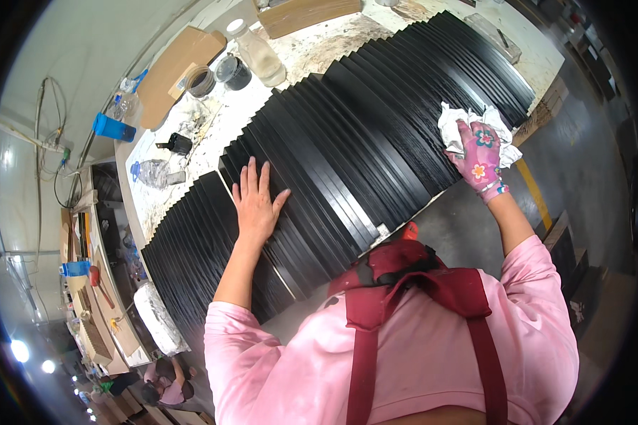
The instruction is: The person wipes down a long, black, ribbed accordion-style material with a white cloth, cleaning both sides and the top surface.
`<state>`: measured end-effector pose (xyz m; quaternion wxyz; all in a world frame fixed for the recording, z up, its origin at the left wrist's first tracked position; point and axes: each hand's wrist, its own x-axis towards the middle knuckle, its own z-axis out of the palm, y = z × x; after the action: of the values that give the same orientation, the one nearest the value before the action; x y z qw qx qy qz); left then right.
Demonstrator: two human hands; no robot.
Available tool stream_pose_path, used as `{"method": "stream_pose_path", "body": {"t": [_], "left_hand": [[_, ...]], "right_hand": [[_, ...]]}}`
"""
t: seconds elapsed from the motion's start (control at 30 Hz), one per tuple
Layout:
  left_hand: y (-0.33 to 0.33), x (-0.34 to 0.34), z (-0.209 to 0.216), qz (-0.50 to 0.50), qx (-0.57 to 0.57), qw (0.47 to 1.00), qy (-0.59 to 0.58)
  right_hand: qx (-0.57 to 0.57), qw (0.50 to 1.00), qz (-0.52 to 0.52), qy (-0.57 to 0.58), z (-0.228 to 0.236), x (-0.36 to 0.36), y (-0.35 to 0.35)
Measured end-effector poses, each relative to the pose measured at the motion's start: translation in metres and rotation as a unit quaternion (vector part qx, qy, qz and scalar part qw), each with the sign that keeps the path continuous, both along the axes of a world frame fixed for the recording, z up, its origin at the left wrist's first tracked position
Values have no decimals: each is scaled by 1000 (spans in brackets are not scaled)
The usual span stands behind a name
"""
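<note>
Many long black strips lie side by side across the table in front of me, their ends uneven along the far side. My left hand is bare and rests flat on the strips left of the middle, with its fingers spread. In a pink glove with flower prints, my right hand grips a crumpled white cloth over the near ends of the strips at the right. The fingertips of that hand are partly hidden in the cloth. Some strips under it look wet and shiny.
Behind the strips stand a clear bottle, a jar of dark liquid, a brown-filled jar and a cardboard piece. A blue cup sits at the table's left edge. Farther off at lower left, another person is bent over.
</note>
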<state>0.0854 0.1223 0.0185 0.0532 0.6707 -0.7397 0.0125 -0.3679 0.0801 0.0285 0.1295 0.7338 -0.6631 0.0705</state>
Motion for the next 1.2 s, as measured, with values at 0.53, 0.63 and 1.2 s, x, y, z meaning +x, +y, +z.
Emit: {"method": "stream_pose_path", "body": {"t": [0.53,0.63,1.2], "left_hand": [[-111,-148,-6,-221,-7,974,53],[-127,-169,-11,-235,-52,967,87],[-129,-154,-13,-184,21,974,127]], "right_hand": [[19,999,3,-35,2,-2,-4],[-17,999,8,-26,-3,-2,-3],[-29,999,24,-10,-10,-2,-3]]}}
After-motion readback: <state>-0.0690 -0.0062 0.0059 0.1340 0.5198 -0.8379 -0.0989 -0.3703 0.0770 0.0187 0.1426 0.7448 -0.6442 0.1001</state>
